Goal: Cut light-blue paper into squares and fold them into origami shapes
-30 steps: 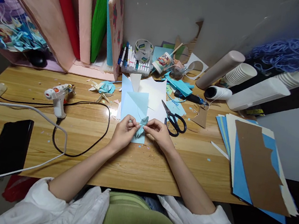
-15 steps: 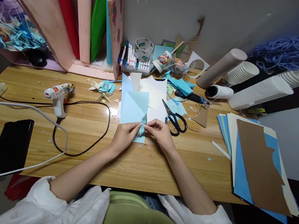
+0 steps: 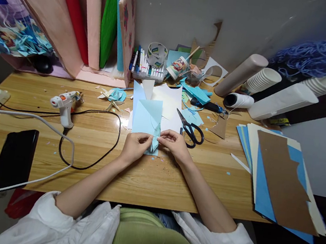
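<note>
Paper shape (image 3: 155,140), pale blue and folded, stands between the pinching fingertips of left hand (image 3: 137,146) and right hand (image 3: 174,144), long axis pointing away from the body.

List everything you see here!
Folded paper: 1, blue, centre
Paper sheets: several, blue and white, centre
Scissors: 1, black, centre right
Glue gun: 1, white, left
Flat slab: 1, black, front left
Power strip: 1, white, left
Upright rolls: 4, mixed, back left
Markers: many, mixed, back
Tape roll: 1, whitish, back
Printed cup: 1, multicoloured, back
Stacked cups: 2 stacks, white, back right
Yarn: bundle, blue, back right
Cardstock pile: 1, mixed, right
Scraps: many, mostly blue, back
Table: 1, wooden brown, beneath
Left hand, right hand: 2, bare, centre
</note>
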Demonstrator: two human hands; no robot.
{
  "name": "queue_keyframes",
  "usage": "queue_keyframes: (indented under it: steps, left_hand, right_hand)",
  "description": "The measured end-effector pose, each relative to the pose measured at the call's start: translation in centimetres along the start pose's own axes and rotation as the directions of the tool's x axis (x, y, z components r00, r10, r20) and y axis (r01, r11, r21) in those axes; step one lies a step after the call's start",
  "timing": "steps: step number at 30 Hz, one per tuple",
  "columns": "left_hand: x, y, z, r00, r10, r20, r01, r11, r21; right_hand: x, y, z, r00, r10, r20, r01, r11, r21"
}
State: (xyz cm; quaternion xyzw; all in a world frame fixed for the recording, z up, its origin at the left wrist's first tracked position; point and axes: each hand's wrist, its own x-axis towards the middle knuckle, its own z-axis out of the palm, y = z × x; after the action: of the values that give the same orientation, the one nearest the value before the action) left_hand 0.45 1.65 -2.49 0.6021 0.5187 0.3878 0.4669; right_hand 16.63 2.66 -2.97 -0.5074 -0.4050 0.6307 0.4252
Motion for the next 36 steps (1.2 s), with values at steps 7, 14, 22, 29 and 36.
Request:
queue_keyframes:
  steps: [7, 14, 22, 29, 36]
  left_hand:
    - [0.4, 0.5, 0.1, 1.0, -0.01, 0.007, 0.011, 0.994, -0.107]
    - [1.4, 0.3, -0.6, 0.831, -0.386, 0.402, 0.529, 0.772, -0.352]
    - [1.5, 0.1, -1.4, 0.77, -0.378, 0.514, 0.632, 0.564, -0.531]
    - [1.7, -0.4, -1.2, 0.785, -0.377, 0.492, 0.615, 0.571, -0.543]
    - [1.5, -0.3, -0.9, 0.818, -0.326, 0.473, 0.568, 0.586, -0.577]
  right_hand:
    - [-0.4, -0.4, 0.0, 0.97, -0.242, -0.039, 0.232, 0.958, -0.17]
    - [-1.6, -0.7, -0.5, 0.683, -0.716, 0.145, 0.652, 0.507, -0.564]
    - [-0.9, -0.3, -0.4, 0.57, -0.669, 0.477, 0.803, 0.329, -0.498]
    - [-0.7, -0.5, -0.6, 0.586, -0.628, 0.511, 0.778, 0.262, -0.57]
    - [-0.7, -0.4, 0.2, 0.671, -0.674, 0.307, 0.675, 0.386, -0.628]
